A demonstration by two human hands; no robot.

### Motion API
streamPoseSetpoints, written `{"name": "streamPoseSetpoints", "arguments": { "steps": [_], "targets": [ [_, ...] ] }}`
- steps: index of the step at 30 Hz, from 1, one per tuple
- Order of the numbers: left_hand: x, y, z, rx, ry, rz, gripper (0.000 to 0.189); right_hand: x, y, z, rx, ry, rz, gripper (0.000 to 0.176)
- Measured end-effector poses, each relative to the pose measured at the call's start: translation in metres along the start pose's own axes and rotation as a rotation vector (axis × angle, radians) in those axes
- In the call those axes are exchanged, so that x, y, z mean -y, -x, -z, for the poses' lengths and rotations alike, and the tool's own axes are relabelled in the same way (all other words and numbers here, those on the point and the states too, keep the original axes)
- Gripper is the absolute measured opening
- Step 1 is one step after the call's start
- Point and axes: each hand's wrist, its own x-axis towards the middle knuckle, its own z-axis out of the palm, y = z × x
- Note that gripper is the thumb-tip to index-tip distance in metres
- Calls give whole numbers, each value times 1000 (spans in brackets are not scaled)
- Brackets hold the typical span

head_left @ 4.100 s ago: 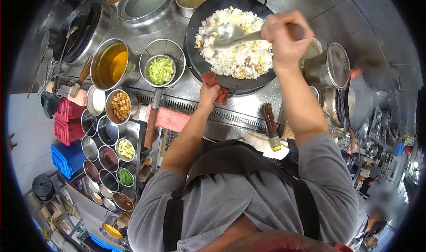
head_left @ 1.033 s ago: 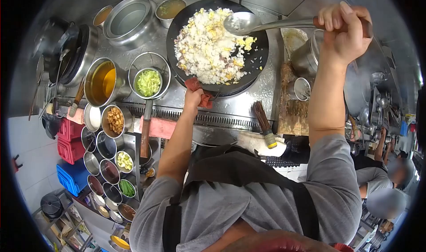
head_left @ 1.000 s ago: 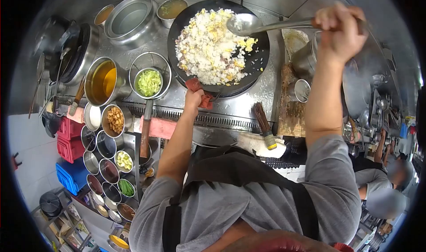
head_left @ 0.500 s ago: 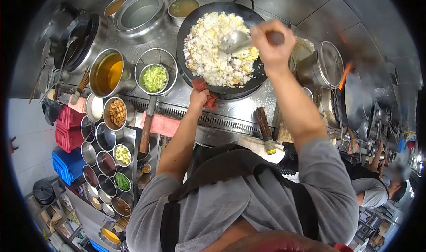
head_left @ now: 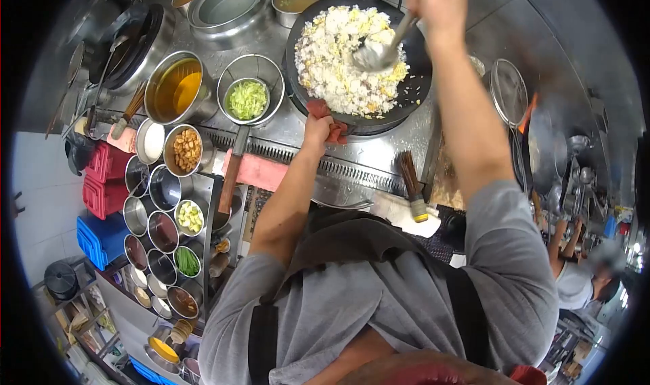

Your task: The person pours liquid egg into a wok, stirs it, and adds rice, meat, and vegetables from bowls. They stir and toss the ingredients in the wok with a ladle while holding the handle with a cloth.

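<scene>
Left hand (head_left: 315,129) is clenched on a red cloth (head_left: 336,129) at the near rim of the wok (head_left: 418,90); the ladle (head_left: 376,54) is grasped by the right hand (head_left: 439,2), its bowl sunk in fried rice (head_left: 332,60).

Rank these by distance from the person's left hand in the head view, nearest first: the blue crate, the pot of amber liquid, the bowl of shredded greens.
Measured from the left hand, at the near rim of the wok:
1. bowl of shredded greens, just to the hand's left.
2. pot of amber liquid, farther left on the counter.
3. blue crate, far lower left, beside the counter.
</scene>
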Motion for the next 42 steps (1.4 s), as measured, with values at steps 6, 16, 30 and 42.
{"name": "streamPoseSetpoints", "arguments": {
  "steps": [6,16,30,42],
  "targets": [
    [-64,191,-30,-64,80,60,17,128,-39,96,50,-377,-46,24],
    [43,169,54,63,-299,-204,46,68,14,71,-447,-339,134,28],
    [29,179,47,-39,-36,64,28,94,45,49,-277,-156,168,19],
    [30,139,60,114,-7,-25,48,68,52,39,-371,-50,178,17]
  ]
}}
